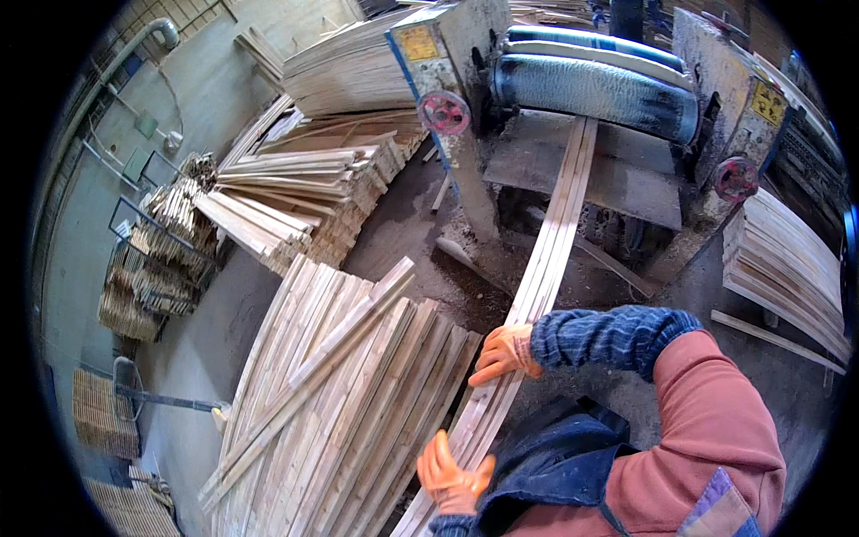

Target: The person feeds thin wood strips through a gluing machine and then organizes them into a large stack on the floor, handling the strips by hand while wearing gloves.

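Several long, narrow wooden strips (539, 277) lie side by side, running from beside my body up into the roller machine (595, 94). My right hand (506, 353), in an orange glove, lies across the strips with its fingers wrapped over their left edge. Nearer to me, my left hand (454, 476), gloved alike, is at the same strips with fingers stretched and thumb apart; its palm side is partly hidden. Left of both hands is a stack of wooden boards (340, 376), with one loose strip (309, 371) lying slantwise on top.
The machine has red handwheels (445, 113) on its side posts and a metal bed (631, 170) below the rollers. More timber is piled at the far left (295, 192) and at the right (787, 268). Bundled slats (148, 277) stand along the left wall.
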Motion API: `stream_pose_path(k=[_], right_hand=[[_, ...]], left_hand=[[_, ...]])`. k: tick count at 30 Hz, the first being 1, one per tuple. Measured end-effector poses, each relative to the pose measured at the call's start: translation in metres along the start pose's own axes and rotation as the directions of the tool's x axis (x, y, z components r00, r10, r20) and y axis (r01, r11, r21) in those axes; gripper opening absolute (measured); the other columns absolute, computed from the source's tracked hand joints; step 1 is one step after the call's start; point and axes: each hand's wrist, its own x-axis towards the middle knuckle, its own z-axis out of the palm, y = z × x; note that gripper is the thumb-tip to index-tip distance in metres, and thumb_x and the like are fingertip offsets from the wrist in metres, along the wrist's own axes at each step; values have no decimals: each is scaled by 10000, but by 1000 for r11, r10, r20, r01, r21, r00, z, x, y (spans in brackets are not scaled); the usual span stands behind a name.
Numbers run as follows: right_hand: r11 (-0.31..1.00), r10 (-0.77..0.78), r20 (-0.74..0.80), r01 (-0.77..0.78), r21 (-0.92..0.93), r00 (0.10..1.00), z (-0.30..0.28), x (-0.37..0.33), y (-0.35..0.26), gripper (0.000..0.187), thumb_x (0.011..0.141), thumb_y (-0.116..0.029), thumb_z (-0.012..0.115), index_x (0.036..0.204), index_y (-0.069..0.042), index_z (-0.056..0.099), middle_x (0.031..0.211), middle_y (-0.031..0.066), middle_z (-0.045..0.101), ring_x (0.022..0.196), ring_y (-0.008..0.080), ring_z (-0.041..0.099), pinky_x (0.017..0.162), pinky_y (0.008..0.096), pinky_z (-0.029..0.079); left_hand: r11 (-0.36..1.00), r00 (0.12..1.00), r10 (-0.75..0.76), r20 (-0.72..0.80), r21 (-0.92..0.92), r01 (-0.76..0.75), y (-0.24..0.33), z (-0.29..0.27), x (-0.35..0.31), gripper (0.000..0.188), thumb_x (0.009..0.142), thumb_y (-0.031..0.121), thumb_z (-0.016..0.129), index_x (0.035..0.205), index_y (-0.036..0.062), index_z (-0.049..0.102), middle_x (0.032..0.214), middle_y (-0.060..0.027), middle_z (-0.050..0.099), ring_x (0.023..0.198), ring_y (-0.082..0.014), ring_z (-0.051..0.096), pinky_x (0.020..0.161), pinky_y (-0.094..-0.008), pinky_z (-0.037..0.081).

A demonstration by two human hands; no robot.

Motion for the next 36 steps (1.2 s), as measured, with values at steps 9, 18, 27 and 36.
stream_pose_path(k=[9,18,27,36], right_hand=[[986,148,285,-117,-123,947,-55,-16,6,1139,606,-102,864,1588,-274,312,1441,170,563,1317,356,560,1121,512,437],[887,405,57,-377,-266,912,-66,-59,28,1118,473,-100,855,1503,-177,427,1466,150,540,1377,354,503,1211,503,355],[990,138,-51,-136,29,989,-26,57,-48,1036,449,-45,750,1451,-158,510,1355,155,605,1269,358,574,1158,524,391],[950,313,-21,-312,32,950,-40,65,-57,941,511,-40,760,1419,-134,533,1282,147,634,1212,371,600,1131,536,410]], left_hand=[[949,942,-226,249,274,156,-138,-128,-161,979,485,390,910,1318,8,567,1186,-178,653,1068,-393,629,987,-487,504],[959,879,-281,385,146,243,-81,-76,-82,957,534,337,915,1368,85,517,1190,-128,641,1125,-334,618,975,-484,477],[971,935,-197,296,-71,227,-43,-29,1,963,651,418,871,1452,54,479,1317,-165,617,1228,-348,588,1099,-482,417],[960,867,-199,456,-85,265,-84,-51,-11,875,603,342,878,1338,20,527,1133,-184,658,1059,-349,657,928,-483,524]])
